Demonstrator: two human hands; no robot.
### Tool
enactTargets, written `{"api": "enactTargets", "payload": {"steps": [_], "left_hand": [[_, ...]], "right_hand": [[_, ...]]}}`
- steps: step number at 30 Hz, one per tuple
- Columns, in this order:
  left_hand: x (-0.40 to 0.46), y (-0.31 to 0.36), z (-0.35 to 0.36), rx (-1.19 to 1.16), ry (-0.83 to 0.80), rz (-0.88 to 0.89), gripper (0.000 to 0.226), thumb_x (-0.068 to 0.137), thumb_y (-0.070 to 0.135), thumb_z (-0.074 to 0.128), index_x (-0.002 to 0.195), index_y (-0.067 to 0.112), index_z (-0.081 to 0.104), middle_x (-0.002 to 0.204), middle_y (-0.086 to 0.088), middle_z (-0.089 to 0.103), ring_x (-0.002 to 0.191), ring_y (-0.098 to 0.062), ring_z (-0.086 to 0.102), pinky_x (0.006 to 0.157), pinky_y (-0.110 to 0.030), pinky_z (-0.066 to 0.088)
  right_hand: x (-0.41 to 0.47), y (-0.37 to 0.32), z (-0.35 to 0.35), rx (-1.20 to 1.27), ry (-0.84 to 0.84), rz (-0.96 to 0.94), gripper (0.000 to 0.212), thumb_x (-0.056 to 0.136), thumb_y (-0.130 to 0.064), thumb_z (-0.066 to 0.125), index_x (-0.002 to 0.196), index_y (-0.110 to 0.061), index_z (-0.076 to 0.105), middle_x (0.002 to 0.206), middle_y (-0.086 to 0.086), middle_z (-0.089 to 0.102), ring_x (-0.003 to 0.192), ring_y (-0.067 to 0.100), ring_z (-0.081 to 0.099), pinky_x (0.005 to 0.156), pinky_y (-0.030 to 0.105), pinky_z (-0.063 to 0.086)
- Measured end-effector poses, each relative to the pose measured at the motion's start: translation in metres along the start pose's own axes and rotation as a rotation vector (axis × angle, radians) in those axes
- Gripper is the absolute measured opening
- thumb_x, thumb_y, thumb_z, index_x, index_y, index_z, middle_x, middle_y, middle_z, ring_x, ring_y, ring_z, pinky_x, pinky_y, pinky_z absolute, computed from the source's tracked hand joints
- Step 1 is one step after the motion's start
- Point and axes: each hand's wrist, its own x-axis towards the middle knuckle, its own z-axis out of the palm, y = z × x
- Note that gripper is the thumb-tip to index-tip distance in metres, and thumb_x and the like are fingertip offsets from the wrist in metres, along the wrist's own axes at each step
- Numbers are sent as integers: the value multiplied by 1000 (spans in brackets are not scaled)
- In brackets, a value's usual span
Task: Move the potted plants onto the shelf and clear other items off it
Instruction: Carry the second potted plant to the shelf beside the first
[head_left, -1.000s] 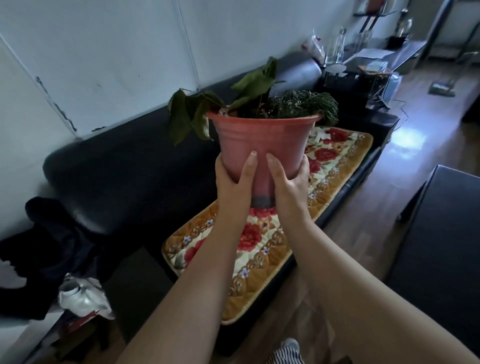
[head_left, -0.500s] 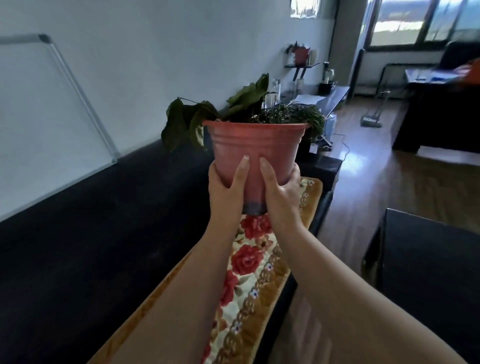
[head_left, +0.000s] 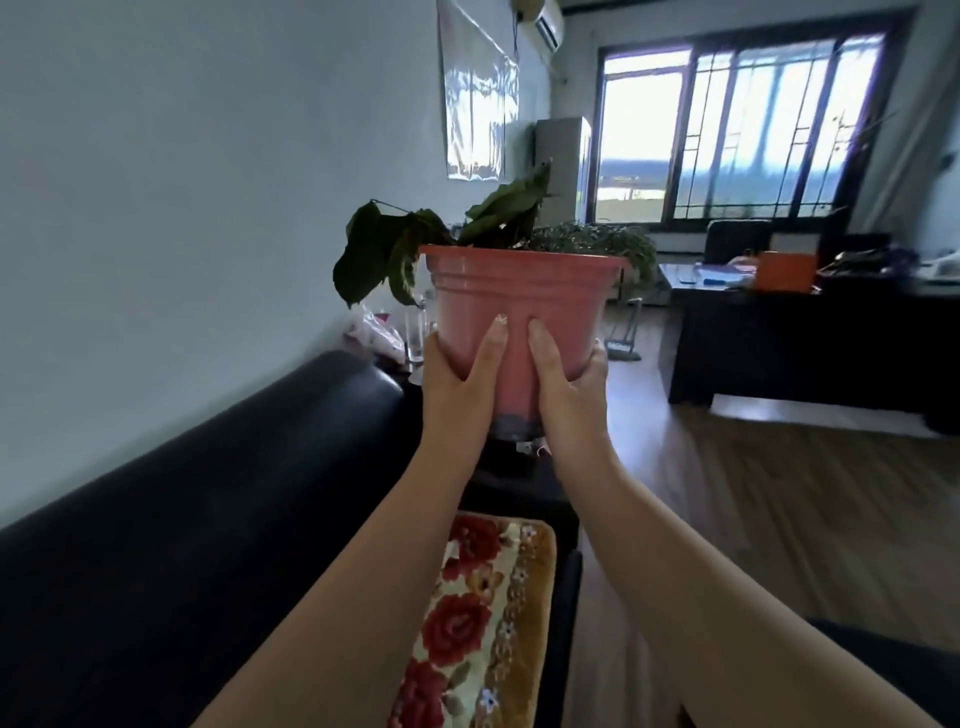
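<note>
A pink-red plastic pot (head_left: 519, 291) with drooping dark green leaves and a small bushy plant is held up at chest height in front of me. My left hand (head_left: 457, 379) grips its lower left side and my right hand (head_left: 569, 384) grips its lower right side, thumbs pointing up on the near face. The pot stays upright. No shelf is visible; the pot hides what lies straight behind it.
A black sofa (head_left: 208, 493) with a floral seat mat (head_left: 483, 623) runs along the left wall. Glasses and a plastic bag (head_left: 384, 332) sit beyond its arm. A dark desk (head_left: 779, 343) with an orange box (head_left: 784, 270) stands right, wooden floor between. Large window behind.
My view has swung up and along the sofa toward the window end of the room. Both hands keep the same hold on the pot, carried forward with me.
</note>
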Motion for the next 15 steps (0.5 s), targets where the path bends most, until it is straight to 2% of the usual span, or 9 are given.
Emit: {"api": "enactTargets", "payload": {"steps": [2,5,7,9,12,15], "left_hand": [[36,-8,32,-28,-49,14,54,79,49,59,122,23,39,117,2,54,103,-13,59,81,-26,53],[93,-32,84,-37,-105,14,73,67,61,61,124,20,42,120,-1,58,105,-16,62,87,-33,55],[129,-46,117,-35,-124,28,65,71,58,60,120,20,42,118,-2,59,102,-16,63,87,-34,54],[165,-61,156,-60,-117,37,50,78,53,59,114,22,41,112,1,58,99,-14,62,84,-30,54],[216,-85,207,-79,-79,47,42,82,46,57,113,23,41,110,2,58,100,-13,62,84,-28,54],[272,-111,255,-58,-76,60,43,81,47,59,112,25,40,115,1,57,104,-15,60,92,-33,51]], "right_hand": [[46,-1,-9,5,45,-21,94,45,-69,65,122,-20,46,113,0,64,101,16,64,90,39,54],[116,5,-31,-26,97,-50,96,44,-71,63,123,-19,44,114,0,63,101,16,64,90,38,54],[162,10,-45,-42,105,-82,92,50,-68,65,123,-17,45,114,0,64,99,15,64,87,33,55],[214,15,-61,-56,95,-105,78,63,-59,70,123,-15,46,115,1,63,97,13,64,81,23,55],[290,28,-82,-45,73,-113,67,64,-59,70,113,-22,44,113,-2,62,100,13,63,86,30,54],[364,44,-99,-24,49,-117,60,69,-54,69,112,-24,41,110,-4,60,97,9,62,85,28,53]]}}
